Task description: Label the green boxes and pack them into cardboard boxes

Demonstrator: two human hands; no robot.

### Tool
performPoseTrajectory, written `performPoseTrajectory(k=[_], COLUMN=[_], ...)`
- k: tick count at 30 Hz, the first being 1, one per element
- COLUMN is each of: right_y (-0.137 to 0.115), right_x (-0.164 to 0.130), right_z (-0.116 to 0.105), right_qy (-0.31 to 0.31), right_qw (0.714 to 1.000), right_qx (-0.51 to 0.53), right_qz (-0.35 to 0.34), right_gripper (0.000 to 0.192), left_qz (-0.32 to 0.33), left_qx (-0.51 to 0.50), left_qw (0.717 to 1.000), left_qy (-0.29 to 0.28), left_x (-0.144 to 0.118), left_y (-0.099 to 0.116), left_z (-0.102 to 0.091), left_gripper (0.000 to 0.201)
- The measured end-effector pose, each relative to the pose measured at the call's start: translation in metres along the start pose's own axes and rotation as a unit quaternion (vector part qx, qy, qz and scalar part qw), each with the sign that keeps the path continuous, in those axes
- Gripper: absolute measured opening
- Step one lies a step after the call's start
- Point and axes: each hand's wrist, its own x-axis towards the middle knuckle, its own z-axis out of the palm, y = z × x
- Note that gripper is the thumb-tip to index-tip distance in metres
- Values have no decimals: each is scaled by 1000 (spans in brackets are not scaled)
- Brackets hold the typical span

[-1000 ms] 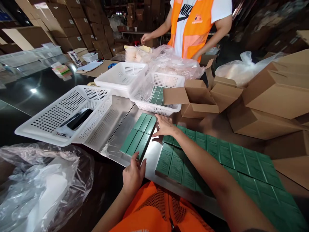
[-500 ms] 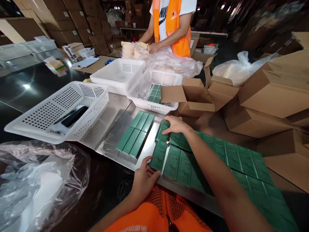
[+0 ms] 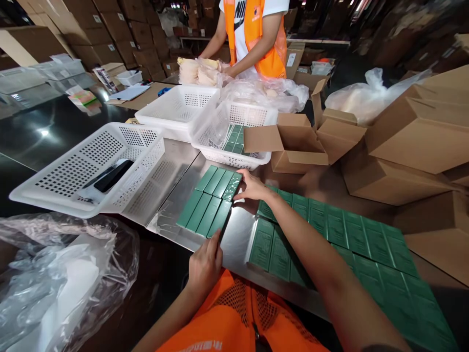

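A block of small green boxes [image 3: 205, 198] stands on edge on the steel table [image 3: 176, 171]. My right hand [image 3: 252, 188] grips a green box [image 3: 232, 187] at the block's far right corner. My left hand [image 3: 205, 264] holds another green box [image 3: 221, 221] against the block's near right side. To the right, several more green boxes [image 3: 330, 227] lie flat in rows, under my right forearm.
A white basket [image 3: 66, 188] holding a dark phone [image 3: 112, 175] sits to the left. Two more baskets [image 3: 252, 115] stand behind, one with green boxes. An open carton [image 3: 296, 144], stacked cartons [image 3: 414, 137], a plastic bag [image 3: 54, 283] and a co-worker in an orange vest [image 3: 256, 34] surround the table.
Both hands took a green box each from the flat rows and brought them left onto the block's right side. The block has gained one more column.
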Motion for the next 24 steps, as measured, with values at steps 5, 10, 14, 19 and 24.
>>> performPoseTrajectory(k=[5, 10, 14, 19, 24], right_y=[1, 27, 35, 27, 30], right_x=[-19, -48, -57, -48, -36], right_z=[-23, -62, -66, -52, -42], right_qy=[-15, -55, -88, -63, -24], right_qw=[998, 984, 979, 987, 996], right_qx=[-56, -126, -134, -102, -36], right_qz=[25, 113, 126, 103, 73], right_gripper=[110, 98, 84, 62, 56], left_qz=[-31, -8, -13, -25, 62], left_qx=[-82, -243, -217, -235, -212], left_qw=[996, 940, 916, 929, 970], left_qy=[-13, -238, -338, -283, -102], left_x=[-3, -4, 3, 3, -7], left_y=[7, 31, 48, 42, 25], left_z=[-13, -14, 3, 10, 8], left_gripper=[34, 68, 61, 52, 43])
